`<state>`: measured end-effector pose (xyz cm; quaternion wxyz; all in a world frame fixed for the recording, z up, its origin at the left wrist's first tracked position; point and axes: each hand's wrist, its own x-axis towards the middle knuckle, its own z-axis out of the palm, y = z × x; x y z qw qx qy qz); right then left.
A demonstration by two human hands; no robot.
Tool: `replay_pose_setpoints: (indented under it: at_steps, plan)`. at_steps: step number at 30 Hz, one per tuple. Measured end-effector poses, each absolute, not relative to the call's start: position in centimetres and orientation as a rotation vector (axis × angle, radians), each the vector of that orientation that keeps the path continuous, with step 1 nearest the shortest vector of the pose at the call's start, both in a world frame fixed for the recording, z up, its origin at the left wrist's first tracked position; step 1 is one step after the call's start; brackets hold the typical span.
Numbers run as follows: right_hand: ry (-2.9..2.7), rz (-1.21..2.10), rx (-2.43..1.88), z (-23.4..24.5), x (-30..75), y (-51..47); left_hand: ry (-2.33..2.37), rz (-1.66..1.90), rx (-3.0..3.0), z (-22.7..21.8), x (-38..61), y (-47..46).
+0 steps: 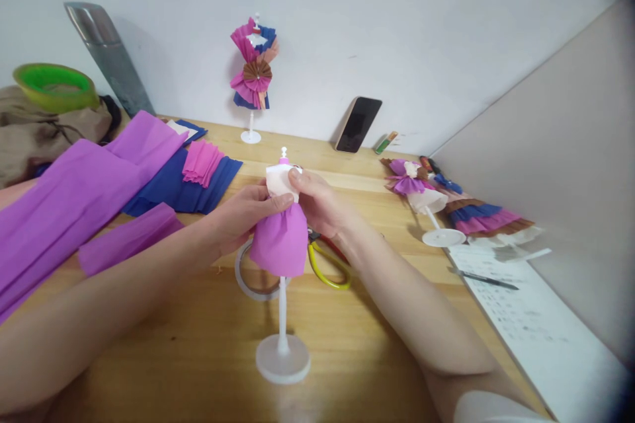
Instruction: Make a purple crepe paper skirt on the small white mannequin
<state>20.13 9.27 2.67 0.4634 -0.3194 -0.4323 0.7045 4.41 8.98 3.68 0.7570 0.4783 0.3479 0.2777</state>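
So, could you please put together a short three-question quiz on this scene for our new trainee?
1. Multiple choice: The left hand and right hand hold a miniature dress form. Where is the right thumb?
A) on the round base
B) on the white bodice
C) on the pen

2. True or false: The smartphone leans against the white wall.

3. Fill in the blank: On the decorated dress form standing at the back of the desk, the round pleated rosette is ____ in colour.

Key: 1. B; 2. True; 3. brown
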Motion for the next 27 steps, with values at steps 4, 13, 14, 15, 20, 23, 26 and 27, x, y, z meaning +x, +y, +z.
replay_pose_setpoints:
  at_steps: [4, 13, 14, 15, 20, 23, 26, 27]
  plan:
    - [-1.089, 1.753, -0.733, 2.8, 20.4, 9.1, 0.781, 0.62, 0.953, 3.8, 4.0, 9.3]
    - [-1.204, 1.49, -0.91, 3.8, 21.2, 8.7, 0.809, 0.647, 0.941, 4.0, 3.2, 9.4]
    - [-1.275, 1.35, -0.894, 4.5, 21.5, 8.3, 0.808, 0.669, 0.956, 4.2, 3.0, 9.6]
    - [-1.371, 1.181, -0.855, 5.2, 21.8, 7.7, 0.806, 0.703, 0.965, 4.4, 2.7, 9.8]
    - [-2.205, 0.441, -0.804, 7.3, 21.3, 5.0, 0.792, 0.884, 0.967, 5.7, 1.3, 11.0]
    - [-2.325, -0.033, -0.825, 5.8, 19.7, 4.7, 0.786, 0.948, 0.916, 6.0, 0.7, 11.6]
    - [-2.169, -0.19, -0.869, 3.8, 18.5, 5.2, 0.792, 0.977, 0.881, 5.6, 0.5, 11.9]
    - [-2.122, -0.234, -0.875, 3.4, 18.3, 5.4, 0.801, 0.976, 0.874, 5.5, 0.5, 11.9]
